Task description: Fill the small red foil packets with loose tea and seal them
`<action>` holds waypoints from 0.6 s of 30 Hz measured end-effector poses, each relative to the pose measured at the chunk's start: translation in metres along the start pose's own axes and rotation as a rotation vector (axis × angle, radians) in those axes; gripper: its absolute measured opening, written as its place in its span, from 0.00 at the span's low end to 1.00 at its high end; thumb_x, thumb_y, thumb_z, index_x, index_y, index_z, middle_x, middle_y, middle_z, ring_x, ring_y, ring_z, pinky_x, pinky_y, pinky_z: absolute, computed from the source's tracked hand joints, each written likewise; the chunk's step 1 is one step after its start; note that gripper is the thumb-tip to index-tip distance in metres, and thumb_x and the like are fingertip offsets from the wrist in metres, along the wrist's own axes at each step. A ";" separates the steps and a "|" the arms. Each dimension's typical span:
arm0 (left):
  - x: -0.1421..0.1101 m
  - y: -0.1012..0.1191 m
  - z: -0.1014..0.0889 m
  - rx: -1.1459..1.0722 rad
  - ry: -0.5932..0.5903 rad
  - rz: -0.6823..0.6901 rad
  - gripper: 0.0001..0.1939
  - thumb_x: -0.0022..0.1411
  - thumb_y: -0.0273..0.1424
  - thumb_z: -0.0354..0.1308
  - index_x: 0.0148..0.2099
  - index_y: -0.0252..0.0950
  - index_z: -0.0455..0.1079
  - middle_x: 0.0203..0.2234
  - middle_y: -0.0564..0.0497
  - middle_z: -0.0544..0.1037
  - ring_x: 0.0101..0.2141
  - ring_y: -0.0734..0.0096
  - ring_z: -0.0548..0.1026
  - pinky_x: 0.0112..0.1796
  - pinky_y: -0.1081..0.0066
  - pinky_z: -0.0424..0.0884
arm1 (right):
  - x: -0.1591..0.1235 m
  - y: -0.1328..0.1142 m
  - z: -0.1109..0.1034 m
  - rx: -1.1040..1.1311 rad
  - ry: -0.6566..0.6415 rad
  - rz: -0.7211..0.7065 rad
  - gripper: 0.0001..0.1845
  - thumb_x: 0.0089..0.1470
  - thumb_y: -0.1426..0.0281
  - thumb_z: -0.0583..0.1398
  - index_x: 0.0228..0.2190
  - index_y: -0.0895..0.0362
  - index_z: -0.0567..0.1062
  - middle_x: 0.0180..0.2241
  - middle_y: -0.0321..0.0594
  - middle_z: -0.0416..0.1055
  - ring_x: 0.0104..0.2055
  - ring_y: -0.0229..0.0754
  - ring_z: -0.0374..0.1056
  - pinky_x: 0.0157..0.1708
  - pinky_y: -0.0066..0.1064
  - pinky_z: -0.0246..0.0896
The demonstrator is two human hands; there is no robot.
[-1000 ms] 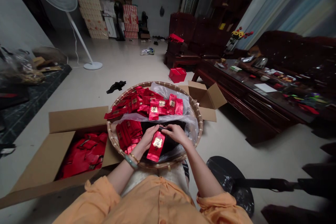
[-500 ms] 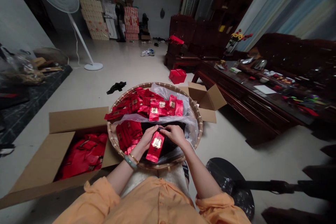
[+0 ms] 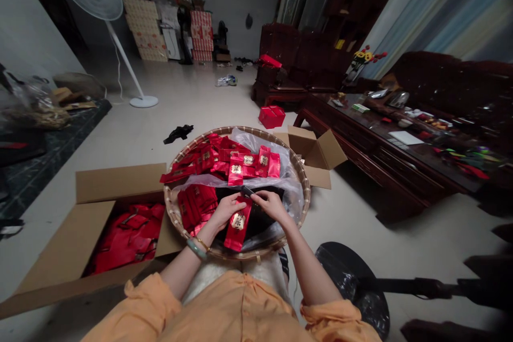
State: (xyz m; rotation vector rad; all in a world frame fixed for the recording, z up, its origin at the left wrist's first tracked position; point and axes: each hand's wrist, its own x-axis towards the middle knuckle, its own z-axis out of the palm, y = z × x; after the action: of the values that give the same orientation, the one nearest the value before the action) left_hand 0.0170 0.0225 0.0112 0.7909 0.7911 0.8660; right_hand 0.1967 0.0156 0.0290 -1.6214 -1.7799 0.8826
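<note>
My left hand (image 3: 228, 210) is closed on the upper part of a red foil packet (image 3: 238, 228) with a gold label and dark characters. The packet hangs tilted over the near half of a round woven basket (image 3: 306, 200). Between the fingers of my right hand (image 3: 270, 204) is a small dark bar-shaped object (image 3: 247, 191), held at the packet's top end; its kind is unclear. Loose red packets (image 3: 235, 168) lie on clear plastic (image 3: 294, 192) in the far half. A stack of red packets (image 3: 196, 204) rests left of my left hand.
An open cardboard box (image 3: 52, 246) with red packets stands at the left, against the basket. Another open box (image 3: 316, 152) is at the far right, near a dark wooden table (image 3: 360, 144). A black round stool-like object (image 3: 348, 283) stands at my right.
The dark object now shows more fully above the packet's top, in my right fingers. The red packet has shifted slightly down, and my left fingers have moved onto its upper face.
</note>
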 end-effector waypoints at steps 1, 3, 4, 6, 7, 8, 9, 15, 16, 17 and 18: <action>0.000 0.000 -0.001 -0.003 0.036 0.000 0.23 0.42 0.27 0.69 0.43 0.31 0.72 0.29 0.48 0.79 0.27 0.71 0.76 0.34 0.71 0.69 | -0.001 0.004 -0.003 0.010 0.014 0.005 0.26 0.53 0.50 0.53 0.36 0.58 0.77 0.32 0.40 0.77 0.33 0.43 0.71 0.30 0.29 0.59; 0.001 -0.001 -0.002 -0.015 0.124 0.013 0.18 0.42 0.30 0.69 0.38 0.30 0.73 0.26 0.48 0.79 0.26 0.70 0.75 0.33 0.71 0.69 | -0.003 0.015 -0.008 -0.028 0.033 0.020 0.26 0.52 0.50 0.54 0.37 0.58 0.77 0.34 0.42 0.77 0.35 0.45 0.71 0.33 0.30 0.60; 0.002 -0.002 -0.002 -0.021 0.156 0.023 0.16 0.43 0.31 0.69 0.35 0.30 0.73 0.25 0.48 0.79 0.25 0.71 0.75 0.32 0.72 0.69 | -0.004 0.021 -0.009 -0.076 0.035 0.031 0.25 0.51 0.50 0.55 0.37 0.58 0.77 0.35 0.43 0.77 0.36 0.45 0.71 0.34 0.30 0.60; 0.004 -0.002 -0.002 -0.029 0.185 0.032 0.15 0.44 0.35 0.68 0.32 0.30 0.73 0.24 0.48 0.79 0.24 0.71 0.74 0.30 0.73 0.69 | -0.007 0.034 -0.008 -0.208 0.034 0.079 0.25 0.50 0.50 0.56 0.38 0.58 0.77 0.36 0.46 0.77 0.38 0.47 0.72 0.35 0.30 0.60; 0.004 -0.003 -0.002 -0.029 0.188 0.033 0.15 0.45 0.37 0.68 0.32 0.30 0.73 0.24 0.49 0.78 0.23 0.72 0.74 0.29 0.73 0.69 | -0.009 0.040 -0.007 -0.279 0.033 0.114 0.26 0.49 0.50 0.57 0.38 0.58 0.77 0.36 0.48 0.76 0.39 0.48 0.72 0.35 0.30 0.59; 0.004 -0.003 -0.002 -0.028 0.184 0.033 0.16 0.45 0.38 0.67 0.32 0.30 0.73 0.24 0.49 0.78 0.23 0.72 0.74 0.28 0.73 0.68 | -0.010 0.047 -0.004 -0.343 0.032 0.150 0.27 0.49 0.49 0.57 0.38 0.58 0.77 0.36 0.49 0.76 0.39 0.49 0.71 0.35 0.30 0.59; 0.004 -0.003 -0.002 -0.025 0.180 0.033 0.16 0.46 0.39 0.66 0.32 0.31 0.73 0.24 0.49 0.78 0.22 0.72 0.73 0.27 0.73 0.68 | -0.011 0.052 -0.001 -0.397 0.032 0.181 0.27 0.49 0.49 0.57 0.38 0.59 0.77 0.36 0.50 0.76 0.39 0.50 0.71 0.35 0.31 0.59; 0.001 -0.001 -0.002 0.046 0.167 -0.007 0.19 0.48 0.43 0.64 0.34 0.32 0.73 0.24 0.49 0.78 0.22 0.71 0.73 0.26 0.73 0.67 | -0.010 0.057 0.012 -0.390 0.154 0.162 0.24 0.51 0.53 0.57 0.39 0.58 0.76 0.39 0.49 0.75 0.43 0.49 0.69 0.42 0.33 0.59; 0.002 -0.001 -0.002 0.068 0.163 -0.022 0.19 0.49 0.44 0.63 0.34 0.32 0.73 0.24 0.49 0.78 0.22 0.71 0.73 0.26 0.73 0.67 | -0.008 0.051 0.014 -0.289 0.189 0.120 0.23 0.53 0.54 0.55 0.40 0.58 0.76 0.40 0.48 0.75 0.44 0.47 0.69 0.43 0.33 0.60; 0.002 -0.001 -0.002 0.089 0.155 -0.035 0.19 0.49 0.44 0.63 0.34 0.32 0.73 0.24 0.49 0.78 0.22 0.71 0.73 0.26 0.72 0.67 | -0.005 0.044 0.015 -0.164 0.213 0.072 0.22 0.55 0.55 0.54 0.40 0.57 0.76 0.41 0.46 0.74 0.43 0.46 0.69 0.43 0.32 0.61; 0.003 -0.002 -0.003 0.109 0.143 -0.045 0.19 0.50 0.45 0.62 0.34 0.32 0.73 0.24 0.49 0.78 0.22 0.71 0.73 0.26 0.72 0.67 | -0.002 0.036 0.017 -0.025 0.227 0.024 0.21 0.56 0.56 0.52 0.40 0.56 0.75 0.41 0.44 0.74 0.42 0.44 0.69 0.42 0.32 0.62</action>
State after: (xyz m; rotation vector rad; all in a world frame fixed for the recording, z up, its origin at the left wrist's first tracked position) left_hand 0.0168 0.0249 0.0075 0.8102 0.9858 0.8511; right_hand 0.2055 0.0132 -0.0099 -1.6890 -1.6238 0.6595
